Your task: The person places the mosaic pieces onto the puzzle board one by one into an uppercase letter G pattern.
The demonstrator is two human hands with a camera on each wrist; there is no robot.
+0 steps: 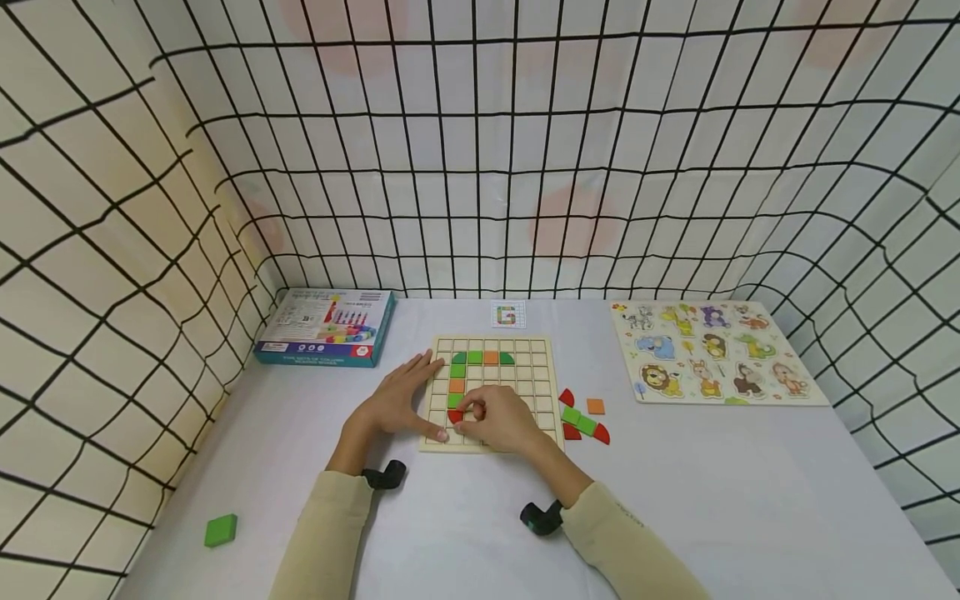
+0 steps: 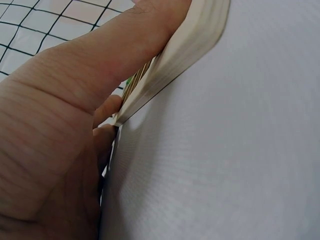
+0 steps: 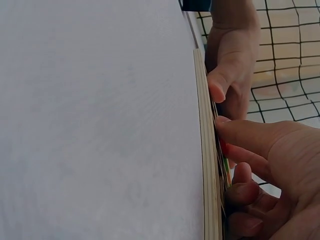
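We see the red piece (image 1: 454, 415) sitting on the wooden grid board (image 1: 545, 357), in the board's lower left area, directly below the green column. The right hand (image 1: 501, 421) pinches it with curled fingertips (image 3: 226, 148); red shows under them in the right wrist view. The left hand (image 1: 396, 400) lies flat with straight fingers on the board's left edge, its thumb (image 2: 125, 45) pressing the board's near rim.

On the board: green and orange pieces form an arc along the top row and a column down the left.

Just right of the board: loose red, green and orange pieces (image 1: 583, 417). Further right: animal puzzle (image 1: 712, 352). Behind the board: small pattern card (image 1: 507, 314). Left of the board, further back: toy box (image 1: 325, 326). Well to the near left of the board: lone green block (image 1: 221, 530). All on the white table (image 1: 750, 500).
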